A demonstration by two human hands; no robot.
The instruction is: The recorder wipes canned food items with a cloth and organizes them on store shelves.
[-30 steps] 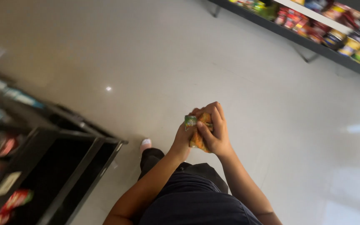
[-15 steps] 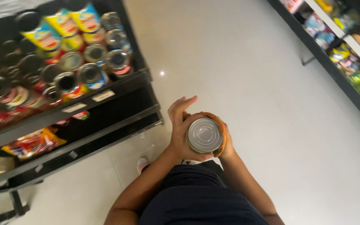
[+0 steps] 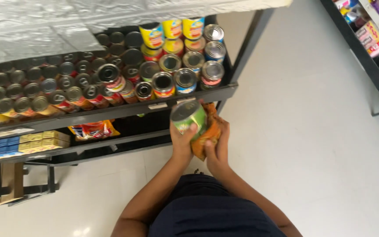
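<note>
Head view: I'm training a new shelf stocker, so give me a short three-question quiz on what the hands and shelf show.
1. True or false: the left hand holds a green-labelled can.
2. What does the right hand press against that can? A) an orange cloth B) a blue box C) a bottle
3. Where is the can relative to the can shelf?

Key: 1 true. 2 A, the orange cloth. 3 Just in front of its front edge, below the right-hand cans.
</note>
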